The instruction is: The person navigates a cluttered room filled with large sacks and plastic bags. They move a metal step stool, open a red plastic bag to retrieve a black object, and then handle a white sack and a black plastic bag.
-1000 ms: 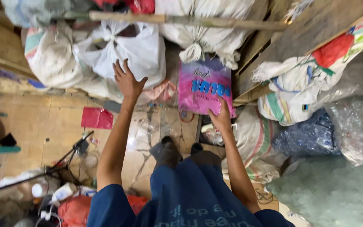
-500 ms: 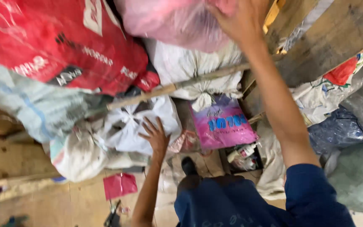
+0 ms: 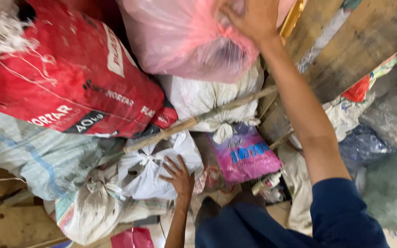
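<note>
Right hand (image 3: pixel 251 18) up high, fingers spread and pressed into the top of the pink bag (image 3: pixel 184 39) — a grip on the thin plastic, not clamped round a knot. The pink bag sits at the top of the pile, resting on a tied white sack (image 3: pixel 207 98) and beside the red sack (image 3: pixel 70 82). Left hand (image 3: pixel 178 177) low, fingers apart, flat against the white plastic bag (image 3: pixel 150 172) — bracing, holding nothing.

Risks, as I judge them: the thin pink plastic could tear or slip under the fingers, as the film already looks stretched. If the bag shifts, the red sack leaning next to it may slide down toward the person. The bamboo pole (image 3: pixel 194 121) crossing the pile could snag whatever comes down. The small purple bag (image 3: pixel 244 156) below sits in the fall path.
</note>
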